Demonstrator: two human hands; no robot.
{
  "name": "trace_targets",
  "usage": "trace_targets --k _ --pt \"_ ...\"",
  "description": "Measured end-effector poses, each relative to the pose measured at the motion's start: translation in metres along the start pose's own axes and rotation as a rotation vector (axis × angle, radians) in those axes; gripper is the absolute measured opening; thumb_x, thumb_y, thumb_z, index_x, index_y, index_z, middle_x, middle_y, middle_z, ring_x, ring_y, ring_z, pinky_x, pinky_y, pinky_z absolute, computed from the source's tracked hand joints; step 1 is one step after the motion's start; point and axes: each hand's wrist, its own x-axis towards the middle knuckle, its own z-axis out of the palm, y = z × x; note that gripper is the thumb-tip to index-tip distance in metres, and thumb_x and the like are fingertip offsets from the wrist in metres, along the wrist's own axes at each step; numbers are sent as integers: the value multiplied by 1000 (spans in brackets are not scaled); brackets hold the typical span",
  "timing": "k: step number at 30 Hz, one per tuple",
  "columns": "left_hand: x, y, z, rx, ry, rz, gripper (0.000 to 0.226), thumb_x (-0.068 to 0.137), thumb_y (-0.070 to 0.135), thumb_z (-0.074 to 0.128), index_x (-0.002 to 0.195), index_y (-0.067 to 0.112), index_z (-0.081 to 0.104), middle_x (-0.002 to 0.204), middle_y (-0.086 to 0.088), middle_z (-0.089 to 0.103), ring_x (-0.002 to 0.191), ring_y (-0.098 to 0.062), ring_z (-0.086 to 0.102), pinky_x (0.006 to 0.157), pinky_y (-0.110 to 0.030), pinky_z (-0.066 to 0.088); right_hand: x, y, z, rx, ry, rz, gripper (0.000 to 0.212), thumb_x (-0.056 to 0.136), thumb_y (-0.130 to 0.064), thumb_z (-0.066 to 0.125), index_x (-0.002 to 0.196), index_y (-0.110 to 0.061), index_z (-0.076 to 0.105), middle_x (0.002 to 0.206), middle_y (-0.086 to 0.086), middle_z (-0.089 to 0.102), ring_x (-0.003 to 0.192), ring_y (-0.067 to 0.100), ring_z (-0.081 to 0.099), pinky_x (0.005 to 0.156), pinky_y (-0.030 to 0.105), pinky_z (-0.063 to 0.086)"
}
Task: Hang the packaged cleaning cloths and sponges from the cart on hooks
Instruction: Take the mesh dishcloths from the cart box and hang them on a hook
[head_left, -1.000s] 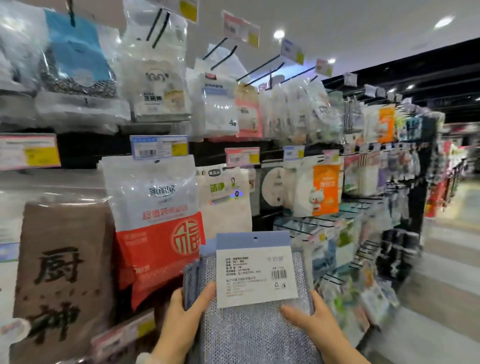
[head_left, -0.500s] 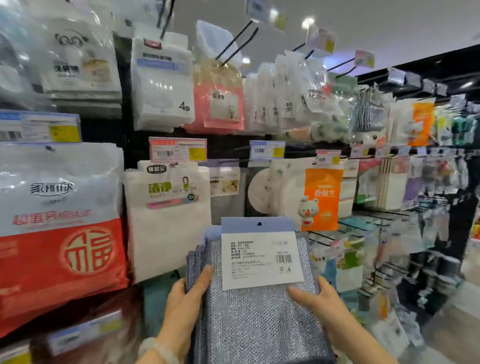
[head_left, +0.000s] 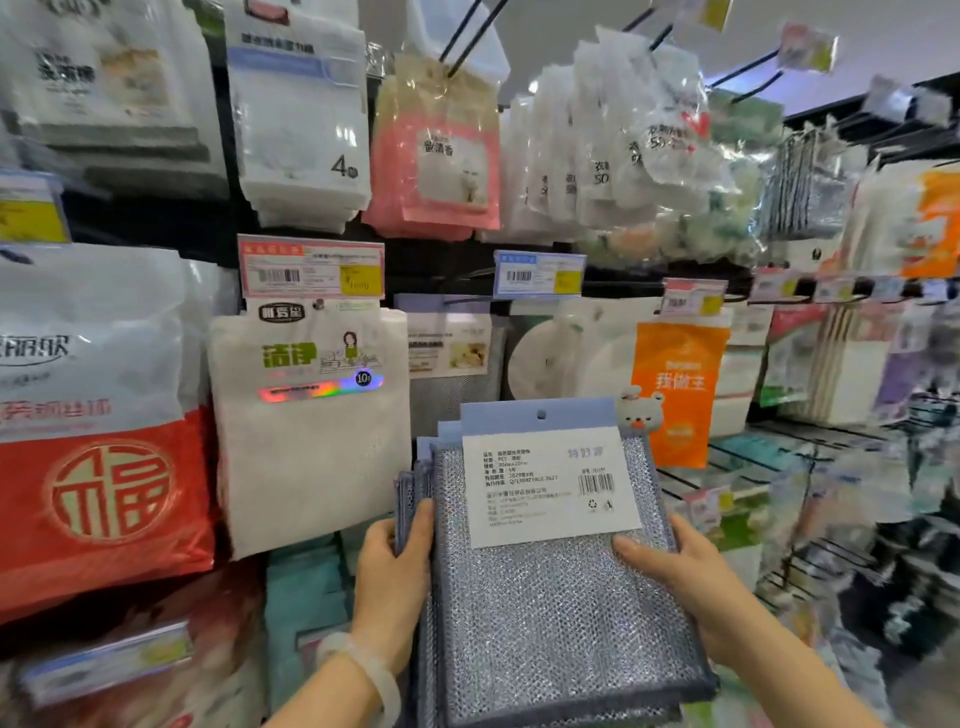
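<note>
I hold a stack of silver mesh cleaning cloths (head_left: 550, 613) with blue card headers and a white label, upright in front of the shelf wall. My left hand (head_left: 389, 587) grips the stack's left edge, thumb on the front. My right hand (head_left: 680, 587) grips its right edge, thumb under the label. The top header has a small hang hole (head_left: 541, 414). Just behind and above the stack hangs a matching grey mesh pack (head_left: 452, 358) on a hook under a blue price tag (head_left: 537, 273).
Hooks full of packs cover the wall: a white cloth pack (head_left: 311, 426) at left, a red and white bag (head_left: 98, 415) further left, an orange pack (head_left: 678, 384) at right, pink pack (head_left: 441, 156) above. Black hook rods (head_left: 467, 36) jut out overhead. The aisle runs off right.
My view has shifted right along the shelf and closer. The stack stays in both hands and now sits below the matching grey mesh pack.
</note>
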Motion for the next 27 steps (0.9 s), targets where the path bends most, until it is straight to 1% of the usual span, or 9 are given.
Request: trace_targets --k 2,4,7,10,15,20,22,24,27 --pt "0 0 8 -91 -99 -49 35 82 43 61 93 10 61 85 -4 70 70 -12 65 58 -25 48 1 0 -7 1 33 -6 36 77 -1 69 106 -17 56 97 14 72 83 33 71 72 46 55" --pt "0 0 12 -141 -177 -97 44 72 48 67 98 12 64 90 -4 74 81 -17 71 72 -33 57 3 2 -12 -4 61 -15 36 79 0 68 106 -20 55 95 7 72 79 24 71 61 36 54" --pt "2 2 10 -159 -232 -135 58 60 54 69 101 13 67 94 -6 76 90 -25 71 87 -43 55 7 8 -14 30 78 -12 42 81 0 65 114 -21 49 98 2 68 85 22 66 63 34 49" --pt "2 3 5 -140 -247 -131 48 68 48 68 100 13 68 91 -3 77 87 -23 72 85 -41 55 11 15 -13 85 71 37 41 83 1 63 112 -22 45 90 1 65 81 24 64 62 36 50" --pt "0 8 0 -114 -279 -128 54 65 50 69 107 17 64 98 -3 76 92 -22 71 89 -43 54 18 14 -5 89 12 70 31 83 0 64 107 -16 55 96 11 71 80 28 70 59 36 54" --pt "1 9 12 -160 -210 -140 31 85 37 62 107 15 66 95 -4 77 90 -25 72 89 -46 54 27 5 -15 46 -22 20 26 83 -4 65 106 -13 59 100 12 71 93 35 67 85 52 52" --pt "-2 8 22 -164 -157 -118 27 87 37 60 103 16 67 92 -3 77 89 -24 72 84 -42 55 31 0 -23 -13 15 -55 17 84 -5 64 100 -11 66 87 3 76 86 27 69 80 44 56" --pt "-6 7 30 -153 -93 -103 22 88 38 59 100 20 66 91 -2 76 86 -22 72 74 -36 55 35 -3 -33 -30 40 -95 14 84 -4 63 93 -13 68 76 -4 76 73 16 71 63 30 57" --pt "-5 6 33 -131 7 -74 18 89 39 58 93 22 61 94 -3 72 86 -21 68 68 -33 52 38 -4 -48 36 12 -55 16 85 -4 62 98 -10 68 88 7 76 83 29 69 70 39 55"
